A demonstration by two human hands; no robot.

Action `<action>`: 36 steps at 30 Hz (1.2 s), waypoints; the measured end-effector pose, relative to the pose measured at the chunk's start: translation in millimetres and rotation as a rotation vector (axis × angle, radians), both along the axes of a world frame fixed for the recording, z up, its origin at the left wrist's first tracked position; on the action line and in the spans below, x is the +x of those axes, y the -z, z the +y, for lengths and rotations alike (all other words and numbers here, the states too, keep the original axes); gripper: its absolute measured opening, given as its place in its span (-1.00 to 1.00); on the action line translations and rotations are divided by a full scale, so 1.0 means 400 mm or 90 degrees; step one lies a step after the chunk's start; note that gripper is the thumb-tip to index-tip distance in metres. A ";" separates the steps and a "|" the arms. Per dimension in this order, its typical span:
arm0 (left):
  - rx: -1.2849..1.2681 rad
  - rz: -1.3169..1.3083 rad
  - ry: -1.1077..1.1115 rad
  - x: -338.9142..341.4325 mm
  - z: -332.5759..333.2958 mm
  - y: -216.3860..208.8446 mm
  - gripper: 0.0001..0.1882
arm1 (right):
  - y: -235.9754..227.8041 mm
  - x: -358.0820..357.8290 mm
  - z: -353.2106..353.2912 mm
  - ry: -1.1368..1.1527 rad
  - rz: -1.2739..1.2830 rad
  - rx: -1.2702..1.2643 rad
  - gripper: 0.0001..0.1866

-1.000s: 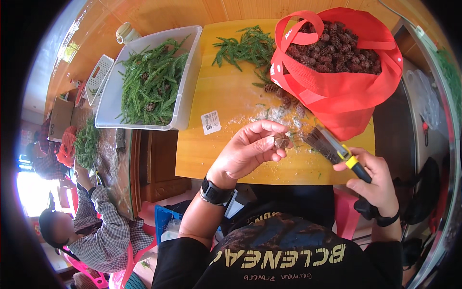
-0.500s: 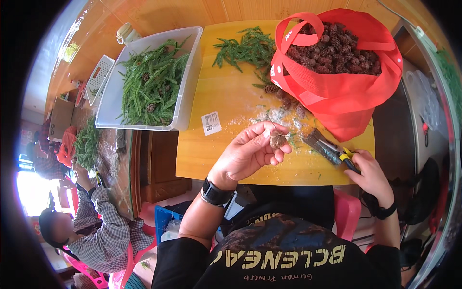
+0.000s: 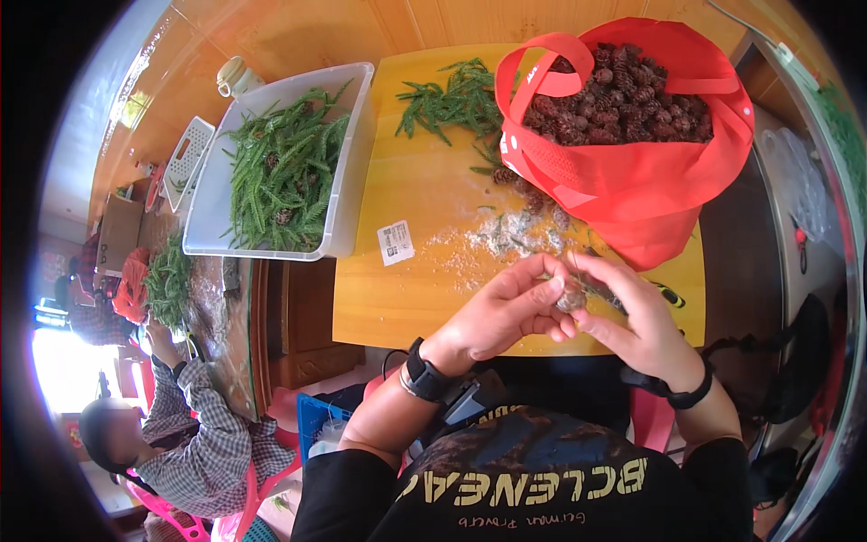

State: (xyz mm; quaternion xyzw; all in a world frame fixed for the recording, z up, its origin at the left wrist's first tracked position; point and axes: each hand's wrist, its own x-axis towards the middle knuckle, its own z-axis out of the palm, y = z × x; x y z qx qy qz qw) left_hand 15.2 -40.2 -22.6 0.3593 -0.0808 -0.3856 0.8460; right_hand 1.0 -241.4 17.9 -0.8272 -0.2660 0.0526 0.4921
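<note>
Near the table's front edge, my left hand (image 3: 508,310) pinches a small brown pine cone (image 3: 571,299) between thumb and fingers. My right hand (image 3: 652,322) has closed in from the other side, its thumb and forefinger at the same cone. The fingers partly cover the cone, and any wire on it is too fine to make out. Yellow-and-black pliers (image 3: 669,294) lie on the table behind my right hand, mostly hidden by it. A dark-bristled brush (image 3: 603,291) shows only in part behind the fingers.
White crumbs (image 3: 506,233), a printed label (image 3: 396,242) and green sprigs (image 3: 452,99) lie on the yellow table (image 3: 388,307). A red bag (image 3: 623,190) full of pine cones stands at back right. Left is a clear bin (image 3: 348,203) of greenery; beyond it another person (image 3: 194,443) works.
My right hand has let go of the pliers and moved left to the pine cone. My left hand has carried the cone a little right and nearer to me.
</note>
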 end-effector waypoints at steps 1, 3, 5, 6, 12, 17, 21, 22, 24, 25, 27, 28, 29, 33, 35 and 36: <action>0.002 -0.002 -0.001 0.001 -0.001 -0.002 -0.72 | 0.004 0.006 0.013 -0.007 0.010 0.027 -0.49; 0.017 -0.015 -0.027 -0.002 0.001 -0.007 -0.69 | 0.008 0.020 0.029 -0.033 -0.027 0.041 -0.54; 0.030 -0.023 -0.007 0.004 0.012 -0.012 -0.70 | 0.016 0.028 0.034 -0.037 -0.080 0.062 -0.60; 0.041 -0.032 0.017 0.011 0.020 -0.015 -0.70 | 0.015 0.030 0.033 -0.038 -0.080 0.063 -0.60; 0.601 -0.499 -0.188 0.147 0.074 -0.036 -0.82 | 0.021 0.024 0.008 0.054 0.077 0.218 -0.71; 0.668 -0.914 -0.359 0.374 0.089 0.105 -0.81 | 0.031 0.021 0.007 -0.012 0.104 0.185 -0.69; 0.681 -0.816 -0.254 0.423 0.027 0.096 -0.72 | 0.055 0.021 -0.005 -0.010 0.074 0.179 -0.70; 0.690 -0.716 -0.246 0.450 0.032 0.137 -0.58 | 0.057 0.022 -0.009 -0.010 0.072 0.166 -0.71; 0.879 -0.798 -0.262 0.450 0.052 0.161 -0.54 | 0.056 0.019 -0.017 -0.006 0.080 0.159 -0.71; 1.073 -0.870 -0.279 0.449 0.061 0.173 -0.50 | 0.056 0.018 -0.020 -0.007 0.089 0.149 -0.71; 1.072 -0.863 -0.260 0.426 0.023 0.107 -0.48 | 0.065 0.019 -0.033 0.011 0.100 0.161 -0.71; 1.106 -0.809 -0.193 0.417 0.006 0.066 -0.52 | 0.067 0.019 -0.038 0.022 0.110 0.172 -0.71; 1.143 -0.748 -0.130 0.409 0.007 0.045 -0.55 | 0.066 0.020 -0.038 0.018 0.110 0.174 -0.71; 1.177 -0.864 -0.227 0.422 0.035 0.080 -0.63 | 0.064 0.024 -0.034 0.005 0.096 0.154 -0.71; 1.086 -0.759 -0.166 0.409 0.052 0.038 -0.72 | 0.060 0.025 -0.031 0.000 0.104 0.154 -0.71; 1.088 -0.757 -0.169 0.408 0.077 0.051 -0.72 | 0.055 0.024 -0.030 -0.007 0.098 0.150 -0.71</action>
